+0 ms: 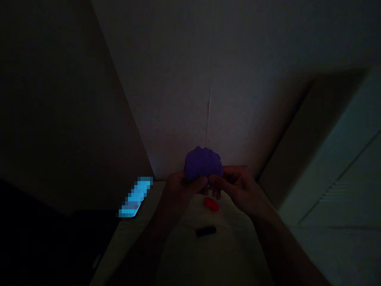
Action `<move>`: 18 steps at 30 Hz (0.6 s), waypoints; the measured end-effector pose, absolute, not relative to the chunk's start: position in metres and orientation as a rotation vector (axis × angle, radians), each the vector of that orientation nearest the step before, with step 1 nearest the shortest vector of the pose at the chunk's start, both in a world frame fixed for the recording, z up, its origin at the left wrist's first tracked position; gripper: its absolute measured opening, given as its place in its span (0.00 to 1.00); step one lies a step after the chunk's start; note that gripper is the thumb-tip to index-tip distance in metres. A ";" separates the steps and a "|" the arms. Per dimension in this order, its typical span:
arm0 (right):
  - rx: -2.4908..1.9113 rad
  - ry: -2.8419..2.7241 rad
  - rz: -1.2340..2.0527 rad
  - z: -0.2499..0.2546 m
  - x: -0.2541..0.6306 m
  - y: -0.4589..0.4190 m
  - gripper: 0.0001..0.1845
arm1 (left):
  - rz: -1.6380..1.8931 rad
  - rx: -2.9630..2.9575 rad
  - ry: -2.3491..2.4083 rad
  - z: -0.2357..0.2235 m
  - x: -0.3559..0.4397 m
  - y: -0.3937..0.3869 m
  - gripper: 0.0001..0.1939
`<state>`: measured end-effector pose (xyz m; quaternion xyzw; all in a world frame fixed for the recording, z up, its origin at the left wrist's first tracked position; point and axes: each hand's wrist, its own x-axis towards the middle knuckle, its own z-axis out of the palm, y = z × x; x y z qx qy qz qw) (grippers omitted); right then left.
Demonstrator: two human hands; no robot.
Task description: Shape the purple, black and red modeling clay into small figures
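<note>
One flat, rounded, wavy-edged purple piece (203,163): single colour. One small oblong red piece (211,204), near: vivid, plain. One short black bar (206,231), nearer: unpatterned. One slanted rectangular screen (136,196), left: bright cyan-blue, blocky mosaic. Smooth grey wall (175,79), far (tones dulled by darkness). Dull olive-beige tabletop (184,254), near. Grey-green panel (351,159), right: pale stripes.

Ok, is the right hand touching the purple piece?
Touching: the head view shows the right hand pinching the purple piece, its thumb over the lower edge.
</note>
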<state>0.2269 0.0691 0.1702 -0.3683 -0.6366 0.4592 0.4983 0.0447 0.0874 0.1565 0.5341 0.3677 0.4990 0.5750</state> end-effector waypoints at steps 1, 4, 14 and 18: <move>-0.880 -1.547 1.107 0.170 0.226 0.070 0.22 | 1.174 1.262 0.861 0.156 0.045 0.087 0.13; -0.844 -1.575 1.113 0.166 0.223 0.071 0.22 | 1.164 1.332 0.878 0.158 0.045 0.084 0.13; -0.870 -1.678 1.194 0.152 0.222 0.071 0.28 | 1.150 1.343 0.902 0.171 0.051 0.077 0.16; -0.838 -1.667 1.147 0.157 0.223 0.067 0.28 | 1.158 1.175 0.659 0.169 0.050 0.078 0.11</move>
